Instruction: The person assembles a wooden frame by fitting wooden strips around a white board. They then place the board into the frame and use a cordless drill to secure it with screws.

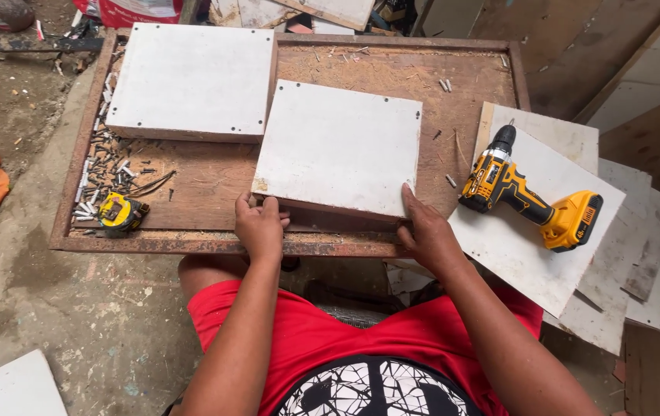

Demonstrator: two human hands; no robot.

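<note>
On worn wooden tray [191, 181] (sawdust), dirt floor [114, 323]

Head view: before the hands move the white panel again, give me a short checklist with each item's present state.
1. Left hand on the near edge of the front white panel: ok.
2. Right hand on the panel's near right corner: ok.
3. Panel lies on the wooden tray, apart from the second white panel: ok.
4. Cordless drill lies off to the right, out of the hands: ok.
5. Loose screws lie near the panel: not ok.
6. Panel sitting flat: cannot tell.
</note>
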